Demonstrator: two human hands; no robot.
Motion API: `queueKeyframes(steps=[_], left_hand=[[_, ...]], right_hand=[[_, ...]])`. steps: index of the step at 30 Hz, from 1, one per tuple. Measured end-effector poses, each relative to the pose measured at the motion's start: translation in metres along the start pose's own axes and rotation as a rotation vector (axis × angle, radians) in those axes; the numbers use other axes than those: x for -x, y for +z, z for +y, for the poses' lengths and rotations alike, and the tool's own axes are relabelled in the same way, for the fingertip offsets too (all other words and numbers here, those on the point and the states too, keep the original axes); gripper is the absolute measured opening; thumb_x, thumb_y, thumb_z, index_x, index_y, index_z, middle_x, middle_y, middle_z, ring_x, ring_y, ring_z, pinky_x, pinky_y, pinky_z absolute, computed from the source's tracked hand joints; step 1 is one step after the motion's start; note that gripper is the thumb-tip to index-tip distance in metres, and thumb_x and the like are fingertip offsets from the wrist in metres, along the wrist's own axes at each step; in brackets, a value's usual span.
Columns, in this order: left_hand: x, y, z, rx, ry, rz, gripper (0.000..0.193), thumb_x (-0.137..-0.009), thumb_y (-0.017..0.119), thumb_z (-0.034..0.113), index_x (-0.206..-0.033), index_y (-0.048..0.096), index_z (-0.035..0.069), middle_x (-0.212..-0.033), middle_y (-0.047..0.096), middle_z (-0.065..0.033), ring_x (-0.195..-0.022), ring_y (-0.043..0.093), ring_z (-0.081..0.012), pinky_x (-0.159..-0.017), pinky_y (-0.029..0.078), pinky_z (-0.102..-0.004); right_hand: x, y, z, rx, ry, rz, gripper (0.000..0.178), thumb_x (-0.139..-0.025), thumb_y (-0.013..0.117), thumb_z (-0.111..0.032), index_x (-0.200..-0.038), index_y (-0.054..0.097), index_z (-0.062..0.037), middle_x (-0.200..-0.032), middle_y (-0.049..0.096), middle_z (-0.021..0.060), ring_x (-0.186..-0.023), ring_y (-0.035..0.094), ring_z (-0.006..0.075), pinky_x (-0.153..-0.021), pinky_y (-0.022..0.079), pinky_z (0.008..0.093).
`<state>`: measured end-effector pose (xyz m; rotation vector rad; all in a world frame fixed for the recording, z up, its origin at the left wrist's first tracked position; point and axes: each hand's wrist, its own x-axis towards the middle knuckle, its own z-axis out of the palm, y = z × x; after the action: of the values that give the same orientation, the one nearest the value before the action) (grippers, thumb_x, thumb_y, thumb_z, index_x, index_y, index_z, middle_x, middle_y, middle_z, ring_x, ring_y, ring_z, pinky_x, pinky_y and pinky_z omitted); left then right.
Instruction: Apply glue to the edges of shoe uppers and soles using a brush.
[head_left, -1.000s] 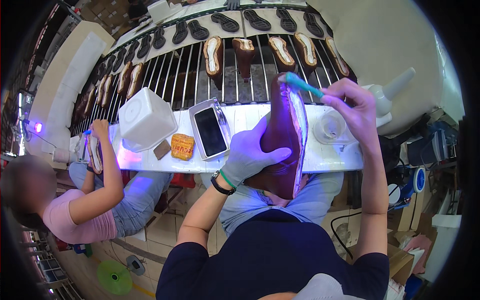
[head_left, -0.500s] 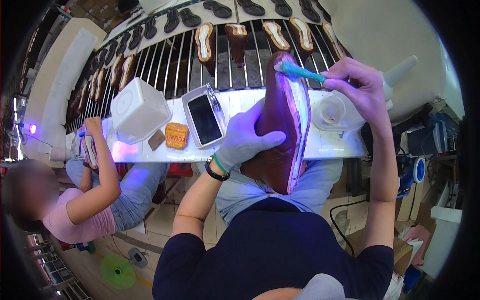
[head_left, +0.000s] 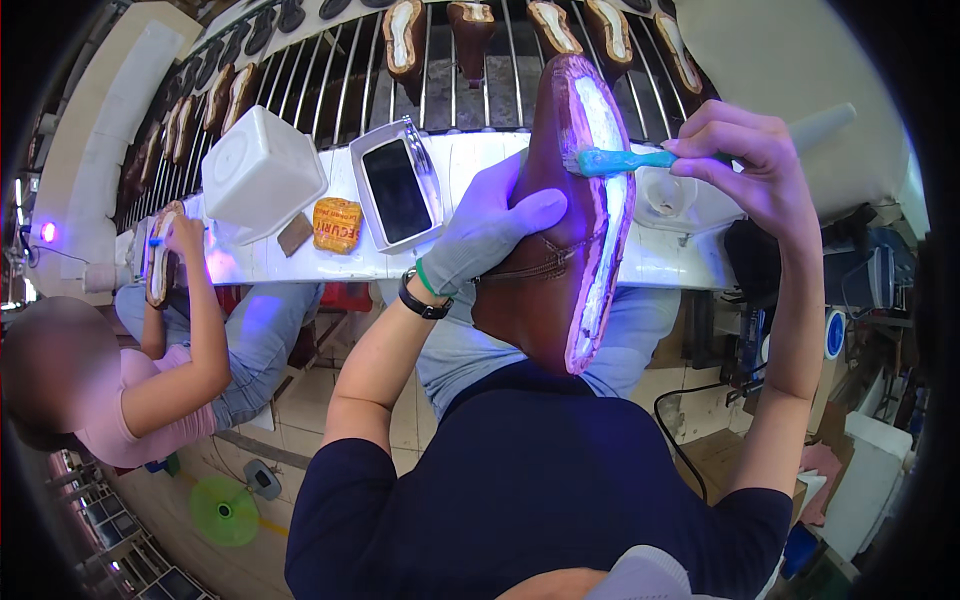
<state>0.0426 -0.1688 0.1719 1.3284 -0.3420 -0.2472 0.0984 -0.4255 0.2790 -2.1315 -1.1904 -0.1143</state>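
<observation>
My left hand [head_left: 500, 230], in a pale glove, is closed round the side of a brown leather boot [head_left: 530, 305]. The boot is tilted above my lap, its toe pointing away from me and its unsoled bottom turned to the right. White fills the middle of that bottom, with a pinkish rim around it, under violet light. Between the fingers and thumb of my bare right hand [head_left: 740, 165] is a brush [head_left: 635, 160] with a teal handle. Its bristles touch the boot's left rim, a little below the toe.
On the white table are a phone [head_left: 397, 190] in a white tray, an orange packet [head_left: 337, 224], a white tub [head_left: 262, 175] and a clear container [head_left: 668, 195]. Boots [head_left: 405, 40] stand bottom-up on a metal rack. At left, a person [head_left: 160, 395] works on another boot.
The brush has gone from the toe tip to farther down the left rim. The boot has turned, showing more of its bottom. The whole view has shifted slightly.
</observation>
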Motion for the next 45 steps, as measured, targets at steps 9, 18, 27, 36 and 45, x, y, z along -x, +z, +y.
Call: queueKeyframes(steps=[9, 18, 27, 36, 45], left_hand=[[-0.003, -0.005, -0.009, 0.011, -0.025, 0.052, 0.041, -0.091, 0.059, 0.036, -0.109, 0.058, -0.001, -0.087, 0.062, -0.0018, -0.080, 0.056, -0.0091, -0.077, 0.045, -0.0250], [-0.006, -0.007, -0.022, -0.005, 0.044, 0.236, 0.040, -0.093, 0.058, 0.037, -0.109, 0.058, 0.000, -0.093, 0.063, -0.0023, -0.085, 0.056, -0.0086, -0.081, 0.045, -0.0252], [-0.016, -0.014, -0.032, 0.056, 0.013, 0.261, 0.042, -0.092, 0.057, 0.042, -0.101, 0.060, 0.001, -0.089, 0.061, -0.0010, -0.079, 0.054, -0.0076, -0.074, 0.045, -0.0236], [-0.016, -0.019, -0.045, 0.073, -0.149, 0.267, 0.051, -0.090, 0.056, 0.049, -0.105, 0.062, 0.000, -0.093, 0.063, -0.0027, -0.082, 0.057, -0.0079, -0.076, 0.047, -0.0231], [-0.020, -0.019, -0.052, 0.322, -0.341, 0.192, 0.051, -0.092, 0.054, 0.046, -0.111, 0.062, -0.001, -0.099, 0.066, -0.0072, -0.082, 0.063, -0.0117, -0.075, 0.051, -0.0252]], right_hand=[[0.011, 0.012, 0.005, -0.018, 0.025, -0.072, 0.010, -0.074, 0.073, -0.001, -0.079, 0.065, 0.0036, -0.076, 0.065, 0.0092, -0.072, 0.065, 0.0197, -0.064, 0.050, 0.0285], [0.044, 0.040, -0.009, -0.217, 0.114, -0.150, 0.013, -0.071, 0.075, -0.001, -0.082, 0.068, 0.0029, -0.073, 0.065, 0.0091, -0.071, 0.064, 0.0194, -0.063, 0.050, 0.0295], [0.037, 0.042, 0.011, -0.175, 0.253, -0.045, 0.013, -0.072, 0.074, -0.001, -0.082, 0.067, 0.0035, -0.077, 0.065, 0.0097, -0.071, 0.061, 0.0170, -0.066, 0.047, 0.0287], [0.035, 0.038, 0.001, -0.286, 0.218, -0.204, 0.016, -0.069, 0.077, -0.004, -0.083, 0.070, 0.0020, -0.073, 0.065, 0.0086, -0.071, 0.062, 0.0165, -0.065, 0.047, 0.0282], [0.022, 0.034, 0.003, -0.364, 0.191, -0.282, 0.013, -0.070, 0.077, -0.003, -0.078, 0.068, 0.0027, -0.074, 0.065, 0.0078, -0.072, 0.062, 0.0163, -0.068, 0.047, 0.0283]])
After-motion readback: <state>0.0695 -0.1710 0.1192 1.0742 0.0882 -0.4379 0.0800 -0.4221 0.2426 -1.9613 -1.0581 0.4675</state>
